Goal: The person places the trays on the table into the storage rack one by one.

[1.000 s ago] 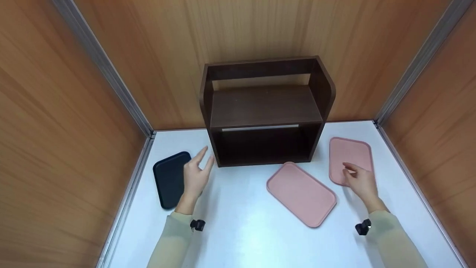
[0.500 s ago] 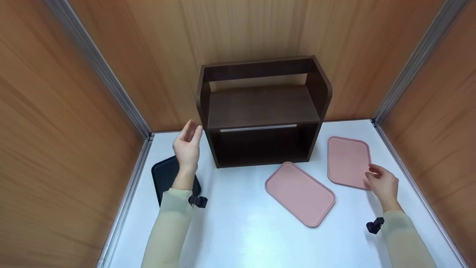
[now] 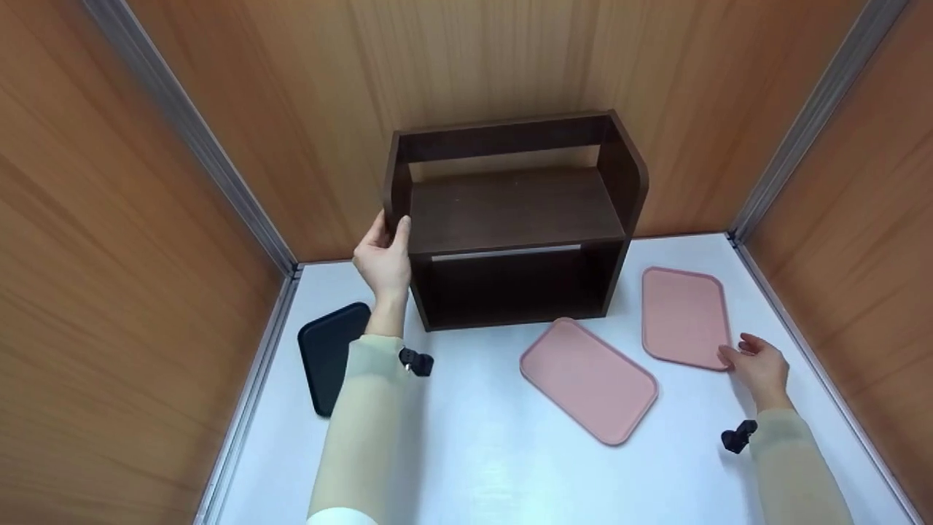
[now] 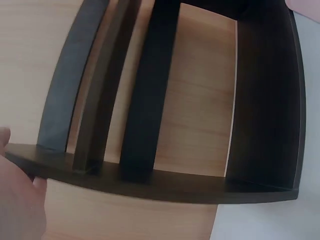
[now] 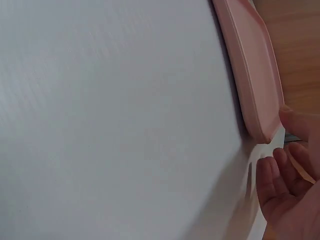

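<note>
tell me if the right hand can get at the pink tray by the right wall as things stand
Probably yes. The right hand is already at the near right corner of that pink tray, fingertips at its rim, with only bare white table around it. The other pink tray lies apart to the left.

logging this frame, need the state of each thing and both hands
wooden shelf unit: upright on the white table, both shelves bare
left hand: grips the shelf unit's left side panel
right hand: fingertips at the near corner of the right pink tray, no clear grip
middle pink tray: flat, angled, untouched
black tray: flat, partly behind the left sleeve
</note>
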